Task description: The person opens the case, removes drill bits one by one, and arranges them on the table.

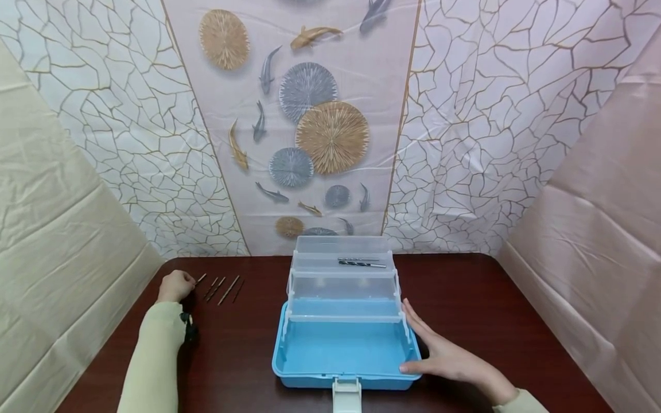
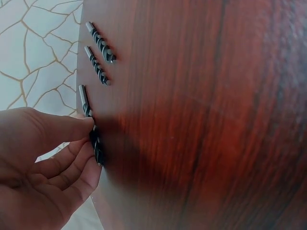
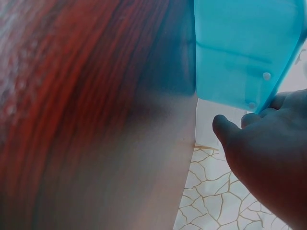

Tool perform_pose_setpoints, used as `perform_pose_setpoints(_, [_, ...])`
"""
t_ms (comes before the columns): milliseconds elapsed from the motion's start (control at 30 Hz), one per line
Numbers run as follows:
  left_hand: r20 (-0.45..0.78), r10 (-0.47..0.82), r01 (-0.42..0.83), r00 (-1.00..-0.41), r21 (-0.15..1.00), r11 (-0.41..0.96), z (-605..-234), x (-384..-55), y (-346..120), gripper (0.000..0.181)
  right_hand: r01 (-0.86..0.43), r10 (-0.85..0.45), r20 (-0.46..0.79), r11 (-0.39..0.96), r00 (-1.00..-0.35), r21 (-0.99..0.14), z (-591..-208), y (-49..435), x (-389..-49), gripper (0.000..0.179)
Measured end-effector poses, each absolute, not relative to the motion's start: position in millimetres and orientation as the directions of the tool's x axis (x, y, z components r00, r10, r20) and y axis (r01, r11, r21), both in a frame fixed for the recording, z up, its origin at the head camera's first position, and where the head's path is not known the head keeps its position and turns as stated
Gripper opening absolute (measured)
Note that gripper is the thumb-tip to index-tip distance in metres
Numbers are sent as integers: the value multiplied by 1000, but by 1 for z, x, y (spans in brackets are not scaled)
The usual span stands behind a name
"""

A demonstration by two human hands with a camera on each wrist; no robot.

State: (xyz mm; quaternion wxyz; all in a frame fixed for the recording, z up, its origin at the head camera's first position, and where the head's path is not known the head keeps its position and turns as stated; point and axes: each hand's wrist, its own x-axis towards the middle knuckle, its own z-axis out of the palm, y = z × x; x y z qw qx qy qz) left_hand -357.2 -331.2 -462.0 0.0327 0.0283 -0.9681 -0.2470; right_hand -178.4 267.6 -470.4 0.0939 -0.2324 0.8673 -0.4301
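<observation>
At the far left of the table, my left hand (image 1: pixel 177 285) pinches a dark spiral drill bit (image 2: pixel 83 96) between thumb and fingers, close against the tabletop. Several more drill bits (image 1: pixel 229 290) lie in a loose row just right of that hand. My right hand (image 1: pixel 450 357) rests on the right side of a blue toolbox (image 1: pixel 346 347), thumb at the front corner of its rim and straight fingers spread along its side. The toolbox stands with its clear trays (image 1: pixel 341 287) raised in steps. Two drill bits (image 1: pixel 361 264) lie in an upper tray.
The dark red wooden table (image 1: pixel 232 355) ends at a patterned cloth backdrop (image 1: pixel 310 132). A white latch (image 1: pixel 347 396) hangs down at the toolbox front. Beige cloth walls (image 1: pixel 57 241) slope along both sides.
</observation>
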Motion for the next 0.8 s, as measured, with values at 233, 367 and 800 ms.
perform_pose_setpoints(233, [29, -96, -69, -995, 499, 864, -461, -358, -330, 18, -321, -482, 38, 521, -875, -791, -469, 268, -179, 105])
perform_pose_setpoints(367, [26, -99, -72, -995, 506, 859, -461, -358, -330, 20, -316, -481, 33, 519, -876, -794, -469, 267, -178, 104])
perform_pose_setpoints(800, [62, -93, -50, -994, 496, 867, -469, -357, -333, 20, -316, -477, 38, 518, -878, -795, -470, 266, -178, 105])
